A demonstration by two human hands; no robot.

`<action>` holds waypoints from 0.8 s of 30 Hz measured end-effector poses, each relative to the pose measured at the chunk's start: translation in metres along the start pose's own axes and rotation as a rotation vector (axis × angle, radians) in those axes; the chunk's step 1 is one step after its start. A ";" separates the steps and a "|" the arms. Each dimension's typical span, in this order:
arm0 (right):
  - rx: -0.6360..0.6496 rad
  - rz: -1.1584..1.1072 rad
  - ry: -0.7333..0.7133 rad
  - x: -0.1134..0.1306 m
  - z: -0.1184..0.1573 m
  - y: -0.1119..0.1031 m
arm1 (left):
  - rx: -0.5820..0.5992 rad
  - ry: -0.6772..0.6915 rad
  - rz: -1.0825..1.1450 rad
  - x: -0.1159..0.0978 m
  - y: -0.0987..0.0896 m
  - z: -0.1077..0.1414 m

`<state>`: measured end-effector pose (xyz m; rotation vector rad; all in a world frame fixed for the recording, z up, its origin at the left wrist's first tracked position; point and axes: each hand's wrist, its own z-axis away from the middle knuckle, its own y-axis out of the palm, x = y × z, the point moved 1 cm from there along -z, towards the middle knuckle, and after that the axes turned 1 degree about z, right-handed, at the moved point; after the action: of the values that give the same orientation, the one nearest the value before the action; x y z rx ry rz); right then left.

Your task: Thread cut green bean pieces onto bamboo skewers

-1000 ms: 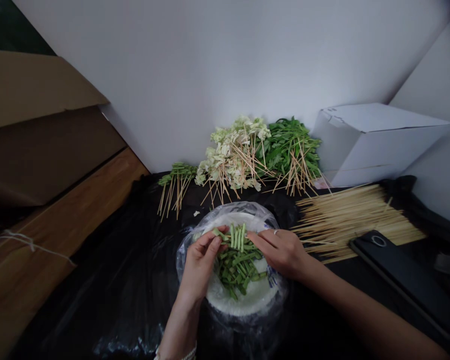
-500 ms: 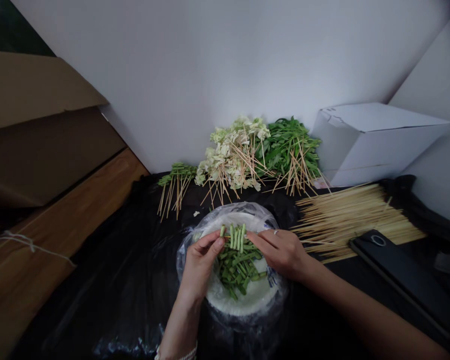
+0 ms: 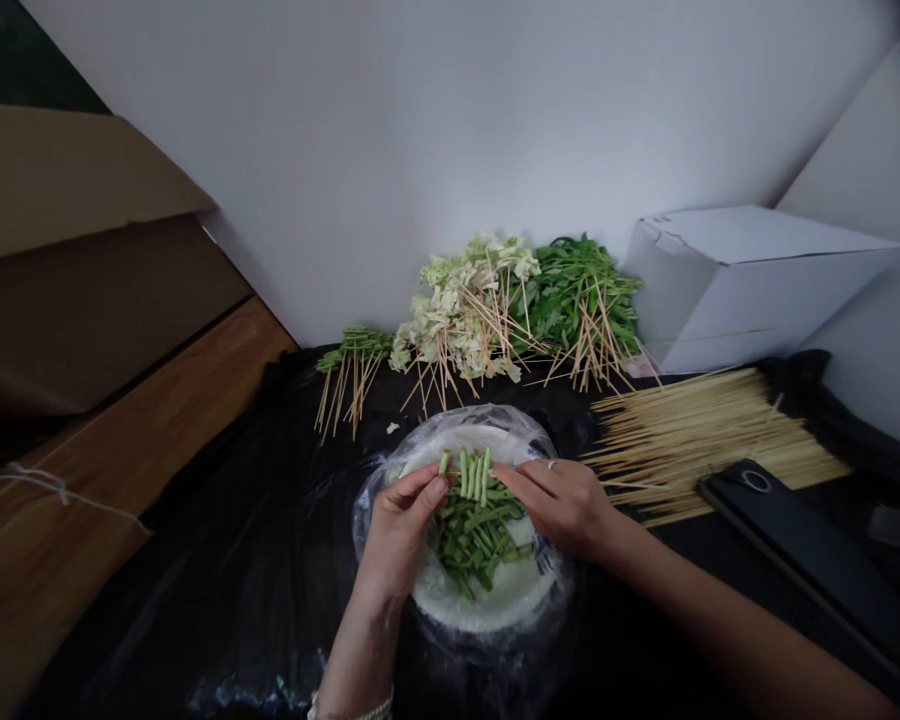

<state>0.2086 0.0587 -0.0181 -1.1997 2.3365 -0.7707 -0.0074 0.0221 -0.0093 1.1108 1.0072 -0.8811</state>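
Over a white bowl [image 3: 450, 608] lined with clear plastic, both my hands are raised close together. My left hand [image 3: 405, 515] pinches a short green bean piece [image 3: 444, 463] at the left end of a thin skewer. Several cut bean pieces [image 3: 475, 474] sit side by side on the skewer, a small gap from that piece. The fingers of my right hand [image 3: 562, 500] are closed at the right end of the row, where the skewer is mostly hidden. Below, loose cut beans [image 3: 480, 545] lie heaped in the bowl.
Skewered beans [image 3: 356, 350], pale leaves [image 3: 457, 310] and green leaves [image 3: 577, 290] lie along the wall. Bare skewers [image 3: 705, 440] spread at the right, beside a dark phone [image 3: 802, 560]. A white box [image 3: 757, 290] stands behind; a cardboard box [image 3: 82, 300] is at the left.
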 end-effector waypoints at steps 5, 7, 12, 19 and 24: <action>-0.022 -0.017 -0.014 0.002 -0.001 -0.001 | 0.024 -0.028 0.028 0.000 0.005 0.001; -0.023 -0.020 -0.022 0.003 -0.001 -0.001 | 0.033 -0.059 0.025 0.000 0.006 0.002; -0.011 -0.028 -0.026 0.005 0.002 0.002 | 0.044 -0.090 -0.005 0.002 0.010 0.003; -0.006 0.003 -0.008 0.001 0.001 0.002 | 0.109 0.044 -0.281 -0.011 0.004 -0.004; -0.092 0.043 0.078 -0.011 -0.004 -0.007 | 0.112 0.313 -0.801 -0.020 -0.004 -0.011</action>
<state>0.2162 0.0656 -0.0096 -1.1725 2.4773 -0.7142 -0.0194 0.0332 0.0071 0.9485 1.7370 -1.4346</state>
